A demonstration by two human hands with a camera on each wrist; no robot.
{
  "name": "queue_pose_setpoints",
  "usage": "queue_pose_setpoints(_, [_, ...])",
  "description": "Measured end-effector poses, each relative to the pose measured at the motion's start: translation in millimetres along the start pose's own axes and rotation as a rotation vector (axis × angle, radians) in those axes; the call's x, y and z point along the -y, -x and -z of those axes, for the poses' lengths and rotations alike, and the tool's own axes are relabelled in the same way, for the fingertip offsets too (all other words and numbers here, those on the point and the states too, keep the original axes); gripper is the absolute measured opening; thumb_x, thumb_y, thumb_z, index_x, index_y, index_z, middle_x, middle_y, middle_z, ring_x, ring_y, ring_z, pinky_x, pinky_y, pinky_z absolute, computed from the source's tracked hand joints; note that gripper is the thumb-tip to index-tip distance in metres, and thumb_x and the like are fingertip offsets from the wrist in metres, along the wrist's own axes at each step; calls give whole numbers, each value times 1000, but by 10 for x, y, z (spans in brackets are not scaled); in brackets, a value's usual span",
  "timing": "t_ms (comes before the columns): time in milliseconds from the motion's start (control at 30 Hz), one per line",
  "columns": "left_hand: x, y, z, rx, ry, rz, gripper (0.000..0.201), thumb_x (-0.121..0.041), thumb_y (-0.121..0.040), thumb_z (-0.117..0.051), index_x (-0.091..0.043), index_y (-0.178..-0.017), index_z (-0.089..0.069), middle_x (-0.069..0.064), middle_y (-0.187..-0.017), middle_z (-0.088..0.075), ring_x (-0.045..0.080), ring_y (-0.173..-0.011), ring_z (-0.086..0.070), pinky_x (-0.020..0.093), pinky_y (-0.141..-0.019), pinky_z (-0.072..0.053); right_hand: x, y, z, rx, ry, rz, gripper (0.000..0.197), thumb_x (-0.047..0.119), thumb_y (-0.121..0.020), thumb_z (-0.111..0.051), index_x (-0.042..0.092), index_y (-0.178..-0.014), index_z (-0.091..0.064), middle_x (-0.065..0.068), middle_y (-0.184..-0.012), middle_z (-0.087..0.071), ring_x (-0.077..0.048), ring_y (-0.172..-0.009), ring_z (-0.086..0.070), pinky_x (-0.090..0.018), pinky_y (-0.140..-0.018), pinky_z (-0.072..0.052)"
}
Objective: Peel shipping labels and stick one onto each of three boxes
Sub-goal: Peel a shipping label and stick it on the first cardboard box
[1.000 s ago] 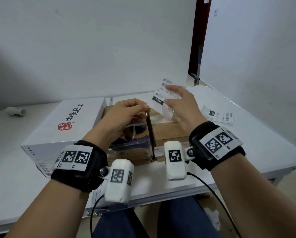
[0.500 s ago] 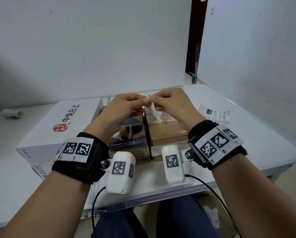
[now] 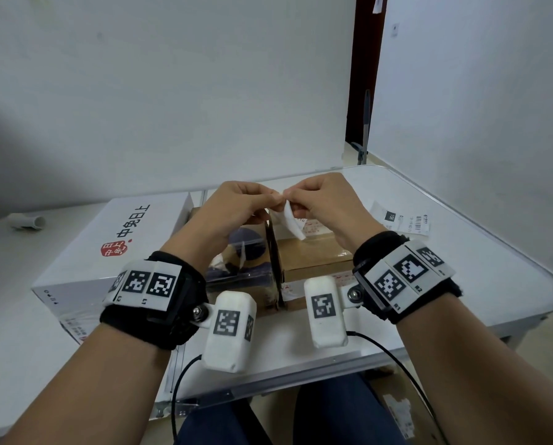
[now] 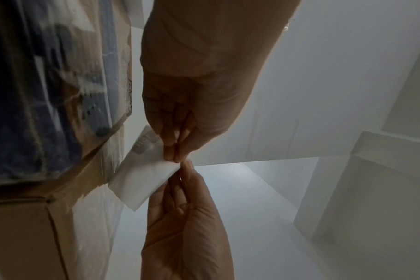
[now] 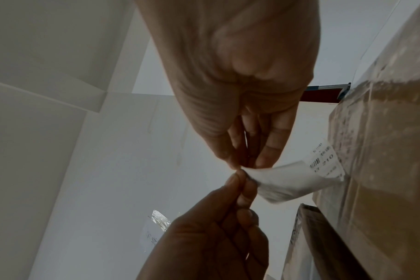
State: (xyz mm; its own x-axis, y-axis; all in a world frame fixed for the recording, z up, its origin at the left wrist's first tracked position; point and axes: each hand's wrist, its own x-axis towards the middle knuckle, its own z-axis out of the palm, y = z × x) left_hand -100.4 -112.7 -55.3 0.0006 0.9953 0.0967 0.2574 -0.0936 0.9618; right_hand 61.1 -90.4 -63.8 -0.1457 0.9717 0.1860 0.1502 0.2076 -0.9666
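A small white shipping label (image 3: 291,223) hangs between my two hands above the boxes. My left hand (image 3: 276,200) and right hand (image 3: 290,200) meet fingertip to fingertip and both pinch its top corner. In the left wrist view, the left hand (image 4: 174,157) and right hand (image 4: 186,166) nip the label (image 4: 142,178). The right wrist view shows the right hand (image 5: 242,164), the left hand (image 5: 240,181) and the label's (image 5: 290,181) printed end. Below stand a white box (image 3: 114,239), a taped brown box with blue print (image 3: 239,261) and a plain brown box (image 3: 313,255).
Another printed label (image 3: 400,218) lies flat on the white table (image 3: 461,268) to the right of the boxes. A short white tube (image 3: 26,221) lies at the far left. The table's front edge runs just behind my wrists.
A second ago my right hand alone held the label up, print showing. Both hands have since come together on its corner, and the label now hangs lower.
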Motion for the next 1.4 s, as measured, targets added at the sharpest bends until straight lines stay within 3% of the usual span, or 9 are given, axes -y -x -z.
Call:
queue_pose_setpoints(200, [-34,9,16,27,-47,-12,12,-16,-86,-69,-5,-88,-74,2,-80,-72,6,-64,-55,21,-68,-48,0,10,9,49,-103,-51,18,18,-83,-72,1,-89,-74,-12,-84,-74,-15,-75,-69,-26,-78,-59])
queue_pose_setpoints(400, [-88,15,25,40,-131,-22,8,-17,-84,-71,-12,-81,-75,3,-81,-73,6,-63,-56,20,-69,-50,28,17,26,57,-84,-55,14,14,-82,-73,1,-86,-74,-13,-88,-75,-19,-80,-71,-25,-77,-59])
queue_pose_setpoints(700, [-54,16,46,84,-96,21,14,-13,-86,-66,-2,-89,-72,8,-87,-73,11,-72,-60,23,-73,-52,-22,21,27,67,-158,-112,11,11,-89,-65,4,-83,-70,-8,-79,-70,-10,-65,-66,-20,-67,-56])
queue_pose_setpoints(867, [-67,28,44,85,-48,59,15,-11,-91,-56,-9,-78,-64,4,-82,-68,10,-66,-62,19,-63,-53,-44,-20,14,49,-187,-169,15,12,-94,-58,6,-82,-66,-6,-74,-65,-11,-61,-57,-27,-70,-52])
queue_pose_setpoints(1000, [-68,19,85,43,138,128,20,-1,-88,-52,-7,-70,-56,4,-66,-66,10,-54,-59,18,-54,-52,-68,-25,86,-4,-253,-203,18,11,-97,-51,7,-83,-61,-8,-79,-64,-14,-69,-56,-22,-59,-47])
queue_pose_setpoints(1133, [-87,12,74,-22,338,166,21,4,-91,-46,-2,-72,-53,11,-60,-62,9,-45,-59,14,-48,-50,-89,-10,109,-54,-383,-223,14,9,-98,-49,5,-88,-57,-10,-89,-65,-11,-62,-64,-18,-51,-51])
queue_pose_setpoints(1266, [-142,-51,-6,-49,543,152,12,6,-92,-45,3,-86,-55,23,-74,-68,24,-70,-73,24,-65,-60,-81,-15,79,-87,-561,-191,15,7,-99,-49,0,-87,-57,-15,-88,-62,-17,-62,-65,-22,-63,-60])
queue_pose_setpoints(1333, [-170,-96,-21,-52,539,148,6,-3,-94,-52,2,-93,-55,19,-72,-69,28,-75,-73,28,-73,-60,-77,-32,98,-86,-636,-180,16,7,-98,-49,0,-87,-59,-14,-85,-61,-20,-70,-66,-26,-73,-61])
queue_pose_setpoints(1400, [-174,-145,-19,-19,487,127,16,-14,-92,-62,0,-96,-56,15,-74,-68,25,-77,-72,28,-76,-60,-68,-44,113,-78,-678,-182,16,9,-98,-50,0,-89,-60,-13,-87,-64,-18,-75,-67,-30,-82,-59])
